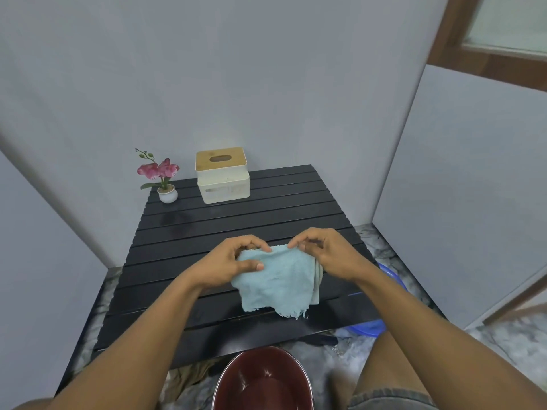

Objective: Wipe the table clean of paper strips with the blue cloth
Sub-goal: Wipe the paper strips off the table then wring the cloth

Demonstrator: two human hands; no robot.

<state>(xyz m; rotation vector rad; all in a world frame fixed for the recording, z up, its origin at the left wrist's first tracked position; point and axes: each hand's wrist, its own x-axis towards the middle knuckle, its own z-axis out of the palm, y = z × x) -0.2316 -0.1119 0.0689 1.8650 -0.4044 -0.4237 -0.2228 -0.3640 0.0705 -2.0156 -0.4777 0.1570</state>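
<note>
A frayed, fuzzy blue cloth (279, 281) is hanging over the black slatted table (236, 220), with the left hand (233, 263) and right hand (327, 253) both pinching its top edge. Nearer, a round dark red basin (262, 380) is sitting on the floor, holding nothing I can make out.

Domestic interior, arranged as a screened-off corner. Plain grey panels (266, 84) enclose a low black slatted table (251, 214) standing on marble-patterned flooring (503, 344). Household items at the table's far edge, centre frame: a white tissue box with wooden lid (222, 176) and a small potted orchid (161, 176). A wooden-framed window (488, 39) shows upper right. Plastic basins, dark red (262, 383) and blue (367, 327), sit on the floor, lower frame.
</note>
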